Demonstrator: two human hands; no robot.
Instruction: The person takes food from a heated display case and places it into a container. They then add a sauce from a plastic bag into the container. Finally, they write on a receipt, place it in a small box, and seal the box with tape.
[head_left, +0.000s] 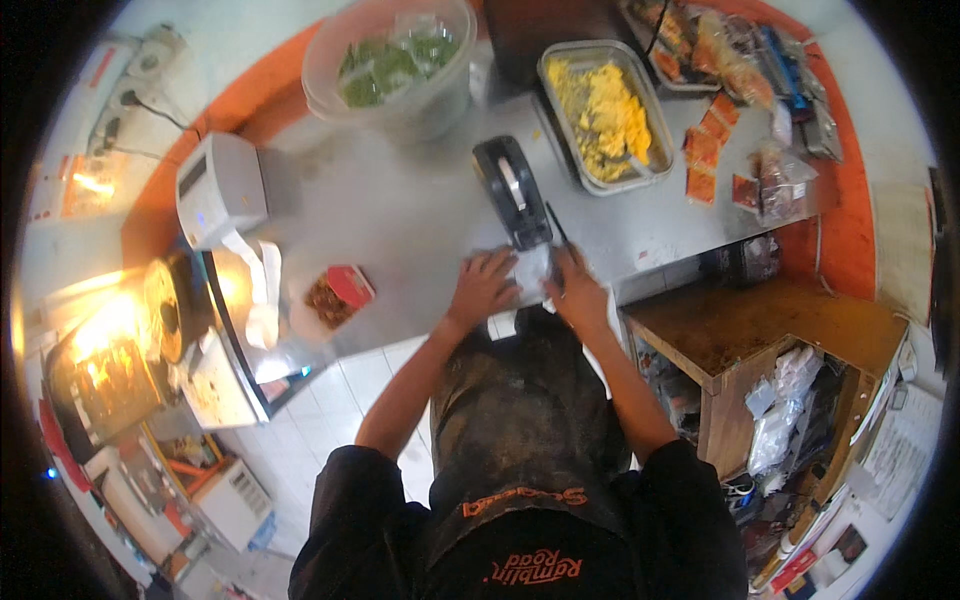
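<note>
My left hand (484, 286) lies spread at the metal counter's front edge, its fingertips at the left side of a small pale, apparently plastic piece (532, 268). On that piece's right side rests my right hand (576, 289), with a thin dark stick-like thing (556, 223) projecting beyond its fingers. Whether either hand grips the piece is unclear. Directly beyond them stands a black tape dispenser (514, 191). To the left, a clear bag of brown food (328, 301) with a red label lies on the counter.
A steel tray of yellow food (606, 112) and a plastic tub of green leaves (390, 67) stand at the back. Orange-red packets (703, 154) lie right. A white label printer (221, 191) with a hanging paper strip stands left. A wooden cabinet (750, 322) is at the right.
</note>
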